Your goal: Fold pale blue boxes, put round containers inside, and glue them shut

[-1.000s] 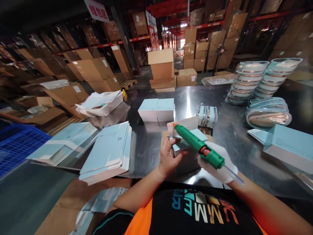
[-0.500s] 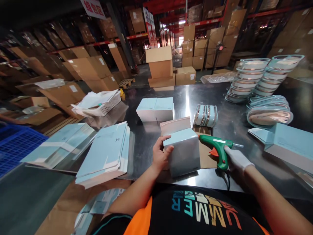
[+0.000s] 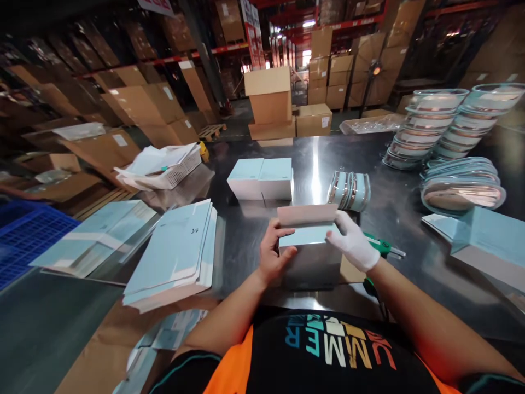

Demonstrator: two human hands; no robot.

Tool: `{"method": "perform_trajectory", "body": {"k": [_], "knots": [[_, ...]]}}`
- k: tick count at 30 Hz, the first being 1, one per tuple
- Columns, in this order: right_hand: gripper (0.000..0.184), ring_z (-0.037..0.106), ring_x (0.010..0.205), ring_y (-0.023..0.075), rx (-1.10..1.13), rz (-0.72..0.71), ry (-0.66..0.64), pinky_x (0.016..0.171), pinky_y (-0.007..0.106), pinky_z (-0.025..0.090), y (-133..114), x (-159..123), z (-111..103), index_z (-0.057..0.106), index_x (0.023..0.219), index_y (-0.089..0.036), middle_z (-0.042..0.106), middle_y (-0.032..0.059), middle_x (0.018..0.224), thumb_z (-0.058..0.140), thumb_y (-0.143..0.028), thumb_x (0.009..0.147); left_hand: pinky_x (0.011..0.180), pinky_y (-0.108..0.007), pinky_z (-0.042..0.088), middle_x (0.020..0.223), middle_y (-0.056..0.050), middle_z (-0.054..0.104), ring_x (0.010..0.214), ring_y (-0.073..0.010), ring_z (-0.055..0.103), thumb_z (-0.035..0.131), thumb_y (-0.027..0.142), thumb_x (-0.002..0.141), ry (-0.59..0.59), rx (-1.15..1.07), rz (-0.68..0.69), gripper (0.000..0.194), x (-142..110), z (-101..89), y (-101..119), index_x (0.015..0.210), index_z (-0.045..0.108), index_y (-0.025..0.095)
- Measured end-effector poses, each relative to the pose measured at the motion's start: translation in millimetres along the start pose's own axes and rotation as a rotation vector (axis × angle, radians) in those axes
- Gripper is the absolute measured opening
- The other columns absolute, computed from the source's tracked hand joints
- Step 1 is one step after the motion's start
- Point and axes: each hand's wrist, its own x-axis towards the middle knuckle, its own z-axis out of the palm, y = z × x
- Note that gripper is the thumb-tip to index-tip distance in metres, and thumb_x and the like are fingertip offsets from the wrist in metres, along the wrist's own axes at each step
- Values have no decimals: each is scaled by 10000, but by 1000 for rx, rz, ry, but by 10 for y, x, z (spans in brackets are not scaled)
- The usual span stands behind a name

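Note:
A small light-blue cardboard box stands on the table in front of me, its pale flap raised at the far side. My bare left hand grips its left side, thumb on the near face. My right hand, in a white glove, holds the right side with fingers at the flap's end and thumb over the top. Behind the right hand lies a green glue gun, partly hidden by that hand and wrist. A brown cardboard piece lies under the box.
Two finished-looking blue boxes stand farther back, with banded clear containers to their right. Flat blue sheets are stacked at left, near a white basket. Container stacks and an open blue carton occupy the right.
My right hand has let go of the glue gun, leaving it on the table, and has moved left onto the box. The box and its flap now face me more squarely.

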Motion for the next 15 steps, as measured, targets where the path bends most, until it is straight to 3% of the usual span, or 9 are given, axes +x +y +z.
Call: {"method": "perform_trajectory", "body": {"k": [2, 4, 7, 9, 11, 15], "knots": [[717, 656, 1365, 359, -38, -113, -53, 1195, 527, 507, 58, -88, -121, 657, 1319, -209, 682, 177, 1456, 892, -643, 798, 1032, -442, 574, 1211, -117, 735, 1200, -288, 737, 868, 638, 858, 95, -102, 81, 514, -6, 38, -26, 1108, 672, 234], [604, 599, 1465, 354, -69, -208, -101, 1237, 550, 466, 85, -182, -225, 686, 1251, -230, 619, 196, 1557, 912, -585, 818, 1048, -463, 582, 1164, -88, 747, 1180, -279, 756, 906, 600, 842, 127, -160, 128, 530, 18, 47, -39, 1146, 633, 262], [344, 554, 1528, 328, -107, -252, -168, 1261, 574, 445, 41, -278, -275, 744, 1238, -263, 578, 179, 1622, 810, -454, 960, 1119, -552, 563, 1146, -107, 761, 1254, -326, 734, 859, 642, 870, -59, -79, 175, 462, 101, -29, -25, 1092, 743, 254], [291, 563, 1522, 324, -131, -272, -208, 1256, 567, 462, -18, -299, -257, 781, 1272, -294, 583, 152, 1626, 774, -381, 995, 1170, -598, 525, 1171, -112, 783, 1350, -346, 686, 819, 619, 918, -178, -60, 206, 371, 149, -97, 5, 1043, 802, 270], [280, 579, 1508, 317, -131, -297, -220, 1245, 546, 486, -68, -294, -239, 804, 1288, -336, 605, 119, 1611, 748, -337, 1014, 1181, -621, 513, 1161, -94, 814, 1358, -335, 685, 789, 595, 954, -212, -64, 218, 312, 167, -137, 40, 1026, 820, 293], [245, 626, 1452, 301, -110, -297, -235, 1225, 520, 513, -80, -262, -259, 835, 1251, -383, 681, 79, 1525, 698, -365, 1049, 1125, -637, 558, 1078, -86, 846, 1183, -320, 767, 733, 642, 975, -215, 44, 197, 366, 152, -148, 91, 967, 829, 289]]}}
